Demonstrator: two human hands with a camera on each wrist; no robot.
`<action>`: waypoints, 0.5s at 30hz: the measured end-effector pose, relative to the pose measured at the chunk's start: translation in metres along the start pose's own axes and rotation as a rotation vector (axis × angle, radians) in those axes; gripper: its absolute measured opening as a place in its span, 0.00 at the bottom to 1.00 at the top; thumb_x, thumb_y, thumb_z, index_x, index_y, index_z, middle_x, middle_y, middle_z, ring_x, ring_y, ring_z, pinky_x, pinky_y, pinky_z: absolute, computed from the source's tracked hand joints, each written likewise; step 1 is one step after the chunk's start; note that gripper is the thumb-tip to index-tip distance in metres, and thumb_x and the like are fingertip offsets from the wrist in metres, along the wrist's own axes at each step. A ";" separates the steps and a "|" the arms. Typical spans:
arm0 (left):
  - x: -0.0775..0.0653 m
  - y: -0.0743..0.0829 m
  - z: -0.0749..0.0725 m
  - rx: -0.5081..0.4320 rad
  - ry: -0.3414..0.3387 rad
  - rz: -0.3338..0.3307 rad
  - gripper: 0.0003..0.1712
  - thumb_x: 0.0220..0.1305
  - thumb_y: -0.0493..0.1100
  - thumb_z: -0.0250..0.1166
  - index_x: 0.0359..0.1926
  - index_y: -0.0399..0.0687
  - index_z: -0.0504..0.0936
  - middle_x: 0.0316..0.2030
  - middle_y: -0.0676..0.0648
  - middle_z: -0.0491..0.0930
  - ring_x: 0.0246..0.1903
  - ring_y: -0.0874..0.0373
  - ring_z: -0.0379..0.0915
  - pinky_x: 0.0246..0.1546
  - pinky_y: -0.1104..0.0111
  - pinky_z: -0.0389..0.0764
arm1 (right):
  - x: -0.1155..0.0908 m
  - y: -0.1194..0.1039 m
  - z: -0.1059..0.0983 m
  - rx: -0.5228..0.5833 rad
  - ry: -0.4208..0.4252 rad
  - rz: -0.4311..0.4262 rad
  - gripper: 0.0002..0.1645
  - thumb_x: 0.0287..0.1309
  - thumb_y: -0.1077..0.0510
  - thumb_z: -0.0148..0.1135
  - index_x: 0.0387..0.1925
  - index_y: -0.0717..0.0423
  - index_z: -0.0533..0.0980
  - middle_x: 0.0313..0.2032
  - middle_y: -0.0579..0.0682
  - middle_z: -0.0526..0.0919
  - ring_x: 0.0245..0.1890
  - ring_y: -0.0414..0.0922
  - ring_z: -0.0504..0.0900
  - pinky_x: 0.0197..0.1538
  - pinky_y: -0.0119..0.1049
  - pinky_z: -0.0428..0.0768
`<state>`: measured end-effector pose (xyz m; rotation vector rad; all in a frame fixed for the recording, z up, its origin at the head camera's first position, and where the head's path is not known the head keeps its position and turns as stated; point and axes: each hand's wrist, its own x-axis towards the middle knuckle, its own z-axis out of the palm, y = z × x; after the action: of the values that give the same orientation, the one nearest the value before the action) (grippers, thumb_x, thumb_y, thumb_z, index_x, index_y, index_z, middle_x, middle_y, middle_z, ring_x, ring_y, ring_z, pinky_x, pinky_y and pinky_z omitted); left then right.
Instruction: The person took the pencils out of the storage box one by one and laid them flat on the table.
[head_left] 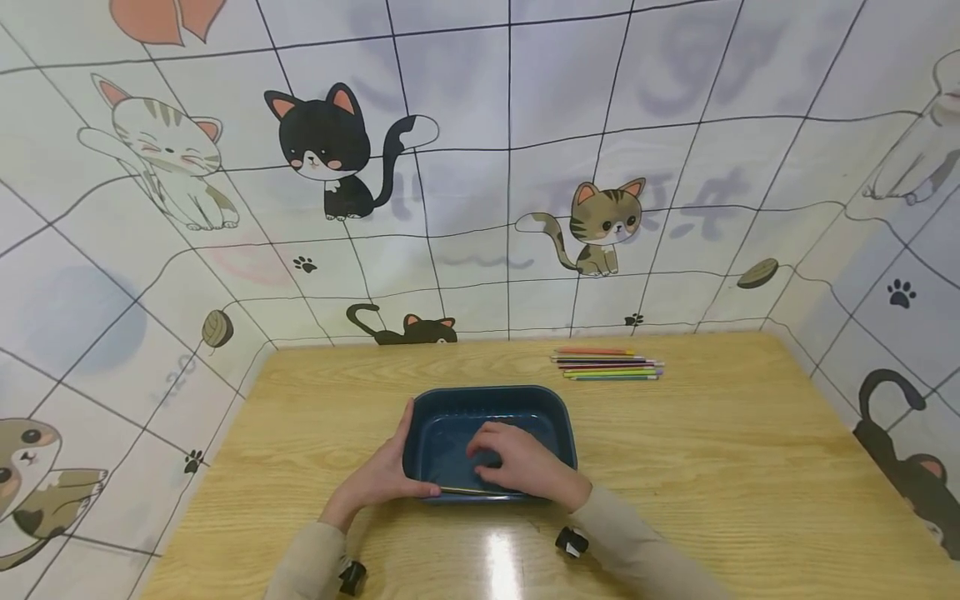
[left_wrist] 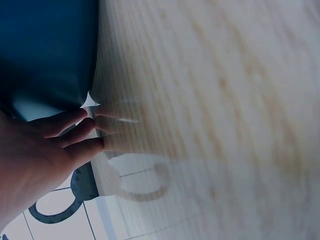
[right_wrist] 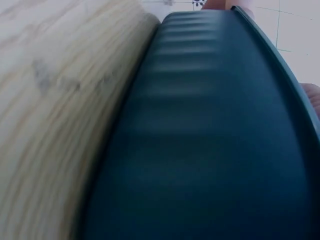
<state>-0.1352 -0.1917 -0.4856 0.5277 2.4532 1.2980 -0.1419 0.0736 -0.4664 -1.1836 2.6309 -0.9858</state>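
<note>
A dark blue rectangular tray [head_left: 450, 437] stands on the table before me. My left hand [head_left: 386, 471] holds its near left corner, with the fingers along the outer left side and the thumb on the near rim. In the left wrist view, that hand's fingers [left_wrist: 82, 131] lie beside the blue wall, close over the table. Over the inside of the tray, my right hand [head_left: 517, 462] has loosely bent fingers and a gap between thumb and fingertips; nothing shows in it. A thin yellowish stick [head_left: 476, 491] runs along the near rim, from the left thumb toward the right wrist.
Several coloured pencils [head_left: 607, 365] lie side by side on the wooden table [head_left: 697, 442], behind the tray to the right. Cat-patterned sheeting [head_left: 480, 208] encloses the table's back and sides. In the right wrist view, the tray's ribbed outer wall [right_wrist: 195, 115] fills the middle.
</note>
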 end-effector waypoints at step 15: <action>-0.001 0.000 0.000 -0.010 0.009 0.010 0.79 0.43 0.52 0.80 0.75 0.54 0.24 0.72 0.31 0.43 0.69 0.37 0.47 0.64 0.44 0.53 | 0.019 -0.003 0.019 0.134 -0.179 0.073 0.17 0.52 0.59 0.72 0.45 0.55 0.81 0.40 0.44 0.81 0.38 0.36 0.77 0.42 0.29 0.76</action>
<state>-0.1339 -0.1920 -0.4856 0.5332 2.4533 1.3180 -0.1464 0.0492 -0.4762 -1.0840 2.4118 -0.9769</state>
